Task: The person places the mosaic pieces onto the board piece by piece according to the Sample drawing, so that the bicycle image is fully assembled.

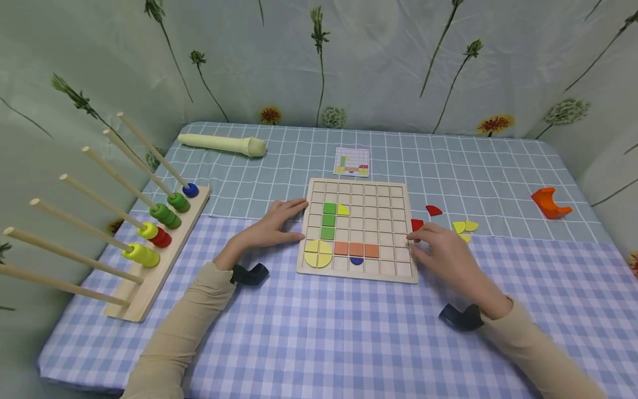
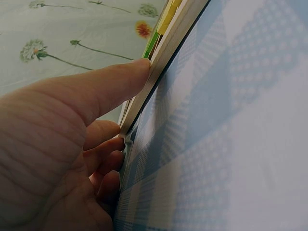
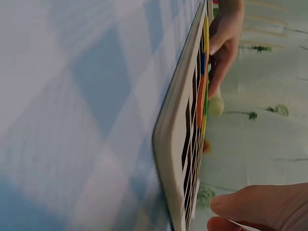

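A wooden grid board lies between both hands. My left hand rests at its left edge with straight fingers; in the left wrist view the thumb presses against the wooden side. By the right edge is my right hand, thumb and fingertips close to the rim with no piece visible between them. On the board are several green squares, a yellow quarter piece, a yellow circle of quarters, orange squares and a blue half circle. A red piece shows just beyond the right hand.
Another red quarter and several yellow pieces lie right of the board. Behind it is a pattern card. A peg rack with coloured rings stands left, a pale green stick back left, an orange arch block far right.
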Tool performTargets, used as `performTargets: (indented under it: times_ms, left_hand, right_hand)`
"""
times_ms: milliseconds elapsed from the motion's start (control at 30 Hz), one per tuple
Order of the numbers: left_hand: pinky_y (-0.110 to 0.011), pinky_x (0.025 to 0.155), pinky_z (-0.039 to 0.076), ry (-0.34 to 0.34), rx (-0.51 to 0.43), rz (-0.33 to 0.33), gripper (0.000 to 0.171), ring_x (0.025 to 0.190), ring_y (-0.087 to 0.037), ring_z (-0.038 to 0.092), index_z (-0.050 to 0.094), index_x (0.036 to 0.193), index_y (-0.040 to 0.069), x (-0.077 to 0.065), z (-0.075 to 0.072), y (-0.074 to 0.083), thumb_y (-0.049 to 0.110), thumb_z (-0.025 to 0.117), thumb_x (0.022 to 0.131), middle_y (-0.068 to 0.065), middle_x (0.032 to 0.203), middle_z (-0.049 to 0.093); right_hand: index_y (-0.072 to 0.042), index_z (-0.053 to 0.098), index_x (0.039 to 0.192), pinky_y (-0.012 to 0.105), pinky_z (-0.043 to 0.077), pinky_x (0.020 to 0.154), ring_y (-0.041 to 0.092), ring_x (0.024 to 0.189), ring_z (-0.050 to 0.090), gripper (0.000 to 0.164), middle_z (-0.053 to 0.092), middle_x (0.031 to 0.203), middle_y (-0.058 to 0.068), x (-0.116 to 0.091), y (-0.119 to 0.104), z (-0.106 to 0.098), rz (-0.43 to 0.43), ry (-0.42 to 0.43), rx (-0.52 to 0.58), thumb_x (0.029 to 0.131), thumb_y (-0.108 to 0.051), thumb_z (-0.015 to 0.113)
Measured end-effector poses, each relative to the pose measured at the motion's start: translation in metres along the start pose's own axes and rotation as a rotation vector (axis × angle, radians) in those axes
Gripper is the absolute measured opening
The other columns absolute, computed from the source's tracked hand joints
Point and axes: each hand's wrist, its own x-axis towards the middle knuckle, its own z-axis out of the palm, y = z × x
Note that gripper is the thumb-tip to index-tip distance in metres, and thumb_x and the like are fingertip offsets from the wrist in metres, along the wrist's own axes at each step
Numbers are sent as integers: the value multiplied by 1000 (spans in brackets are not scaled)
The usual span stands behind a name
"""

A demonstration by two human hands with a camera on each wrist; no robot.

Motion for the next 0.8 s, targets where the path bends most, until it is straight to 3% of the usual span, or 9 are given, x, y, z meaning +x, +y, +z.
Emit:
performTargets:
  times_ms: [133,367,600,800]
  left_hand:
    - [-50,105,26,2,5,0,78,127,-28,25,25,149,11,-1,1,0,29,67,86,-9,157,21]
    - [-50,106,25,6,-9,-6,77,128,-29,24,26,149,10,0,1,-1,29,67,86,-9,157,21]
    - [-49,105,26,5,0,2,77,126,-27,25,25,149,11,0,1,-2,29,66,86,-9,157,21]
    - [-48,104,27,-2,-2,-13,77,123,-26,27,25,150,13,1,0,-1,31,66,87,-7,157,21]
  right_hand:
    - [-2,73,93,27,44,56,16,66,54,19,66,81,9,-3,13,-5,37,-9,-33,73,-2,73]
    - [2,71,102,44,51,70,28,84,61,26,67,95,17,-4,28,-14,129,-136,-82,77,-3,70]
    - [3,69,106,48,50,78,32,90,60,30,65,100,20,-2,33,-14,225,-269,-109,78,-8,71]
    - [3,69,106,45,49,73,27,81,56,31,65,94,18,-1,34,-15,243,-301,-106,77,-9,72]
